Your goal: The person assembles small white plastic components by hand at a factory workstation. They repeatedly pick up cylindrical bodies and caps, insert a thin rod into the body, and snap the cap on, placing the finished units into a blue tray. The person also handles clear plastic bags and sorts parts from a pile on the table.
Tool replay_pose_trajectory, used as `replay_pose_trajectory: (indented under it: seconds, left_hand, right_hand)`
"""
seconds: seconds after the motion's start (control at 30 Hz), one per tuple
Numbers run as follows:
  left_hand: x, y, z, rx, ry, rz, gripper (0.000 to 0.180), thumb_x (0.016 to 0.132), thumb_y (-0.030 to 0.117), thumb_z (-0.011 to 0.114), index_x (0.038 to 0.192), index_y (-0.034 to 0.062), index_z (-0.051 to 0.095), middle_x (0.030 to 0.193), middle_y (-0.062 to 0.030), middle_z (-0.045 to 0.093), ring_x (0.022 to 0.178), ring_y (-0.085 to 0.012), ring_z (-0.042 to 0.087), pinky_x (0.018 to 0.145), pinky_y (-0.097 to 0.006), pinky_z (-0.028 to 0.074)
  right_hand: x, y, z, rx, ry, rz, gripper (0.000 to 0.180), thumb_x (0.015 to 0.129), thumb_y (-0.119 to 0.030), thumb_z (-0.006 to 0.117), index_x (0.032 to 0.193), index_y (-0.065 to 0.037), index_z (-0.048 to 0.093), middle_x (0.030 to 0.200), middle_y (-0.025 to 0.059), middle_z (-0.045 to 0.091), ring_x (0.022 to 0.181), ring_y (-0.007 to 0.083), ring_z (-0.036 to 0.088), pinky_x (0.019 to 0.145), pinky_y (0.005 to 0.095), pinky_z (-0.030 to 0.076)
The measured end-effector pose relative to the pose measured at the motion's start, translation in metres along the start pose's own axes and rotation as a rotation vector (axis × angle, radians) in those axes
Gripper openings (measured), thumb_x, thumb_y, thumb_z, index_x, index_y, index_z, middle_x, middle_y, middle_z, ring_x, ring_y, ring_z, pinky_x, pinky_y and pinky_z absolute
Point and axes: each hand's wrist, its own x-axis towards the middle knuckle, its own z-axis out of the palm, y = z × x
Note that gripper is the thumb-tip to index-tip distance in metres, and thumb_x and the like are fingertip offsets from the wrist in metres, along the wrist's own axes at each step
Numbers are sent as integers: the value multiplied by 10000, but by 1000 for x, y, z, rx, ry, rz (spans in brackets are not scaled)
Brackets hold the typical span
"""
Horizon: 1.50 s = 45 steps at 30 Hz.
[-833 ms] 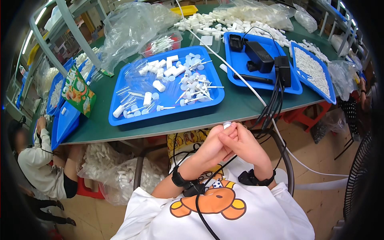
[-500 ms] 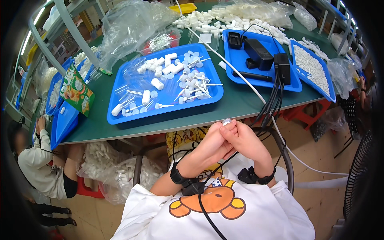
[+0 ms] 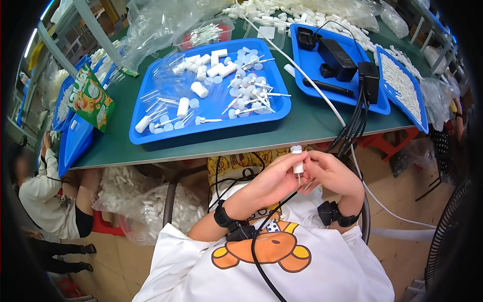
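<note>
Both hands meet in front of my chest, just below the table's front edge. My left hand and my right hand pinch a small white plastic tube part between their fingertips; the part stands upright with a thin stem below. On the green table above the hands lies a blue tray with several white caps, round discs and thin tubes. Each wrist wears a black band with a cable.
A second blue tray at the right carries black boxes with cables hanging over the edge. A third blue tray holds white sticks. Clear plastic bags lie at the back. Another person sits at lower left beside bags of white parts.
My hands have stayed together at the table edge; the white part sits slightly higher between the fingers. The view has shifted a little.
</note>
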Motion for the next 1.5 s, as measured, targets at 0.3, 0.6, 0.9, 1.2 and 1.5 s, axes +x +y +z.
replay_pose_trajectory:
  seconds: [0.3,0.6,0.9,1.2,1.5]
  left_hand:
    - [-4,-5,0,40,41,6,176,964,281,434,901,118,458,746,34,484,654,-69,468,579,-235,387]
    - [-13,-2,27,134,318,51,263,984,262,380,773,110,419,660,51,421,615,-32,404,568,-206,380]
    - [-7,-8,17,248,295,138,253,981,273,390,783,119,421,620,75,393,499,-12,350,427,-178,310]
    - [-8,6,30,349,341,111,327,980,251,381,683,116,403,555,52,361,446,-38,294,396,-205,234]
    - [1,-4,31,272,409,193,342,974,246,391,660,110,395,547,43,360,438,-43,296,391,-206,236]
  right_hand:
    - [3,14,1,-42,-131,-148,370,913,-202,550,1170,35,430,917,46,561,848,104,572,765,244,485]
    - [14,12,19,-93,-58,-66,406,873,-258,607,1113,39,470,913,52,564,824,92,542,712,234,464]
    - [21,4,36,-96,99,-122,310,877,-199,602,1026,47,485,887,57,576,767,82,560,633,229,496]
    - [25,6,38,-16,116,-130,241,887,-206,586,898,22,508,694,-2,543,613,42,503,524,199,428]
    - [28,9,28,-24,99,-147,286,864,-241,623,851,28,529,714,23,570,623,55,526,533,209,448]
